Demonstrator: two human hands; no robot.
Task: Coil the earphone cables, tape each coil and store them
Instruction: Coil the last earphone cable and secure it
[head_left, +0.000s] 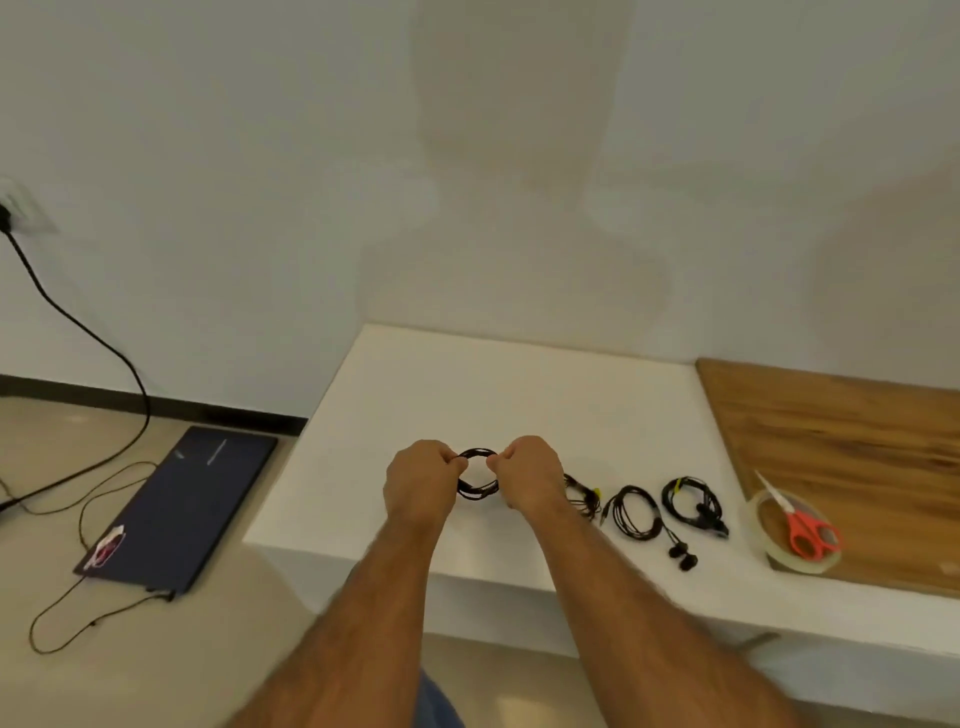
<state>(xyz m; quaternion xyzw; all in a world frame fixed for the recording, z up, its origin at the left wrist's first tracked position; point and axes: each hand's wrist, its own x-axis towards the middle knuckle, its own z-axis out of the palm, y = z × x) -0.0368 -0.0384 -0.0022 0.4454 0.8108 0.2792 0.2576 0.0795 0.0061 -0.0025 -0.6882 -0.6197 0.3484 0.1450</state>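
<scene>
Right now the left hand (418, 480) and right hand (530, 478) each have their grip pinched on opposite sides of a black earphone coil (477, 475), held just above the white table (519, 395). Coil looks untaped, so if either pinch slips the loops likely spring apart and tangle. Fingertips are curled away from the camera; can't see exactly how many loops each holds, or where the plug and buds are.

Just right of the right hand, a second coil (584, 496) is partly hidden behind the wrist; a yellowish bit shows, possibly tape. Then a third coil (634, 512) with buds trailing toward the edge; a sleeve brush could drag them off. A fourth coil (693, 501) has a yellow tag.

Far right, scissors (802, 525) rest on the tape roll (779, 551); reaching for tape one-handed risks loosening the coil. No storage container in view.
</scene>
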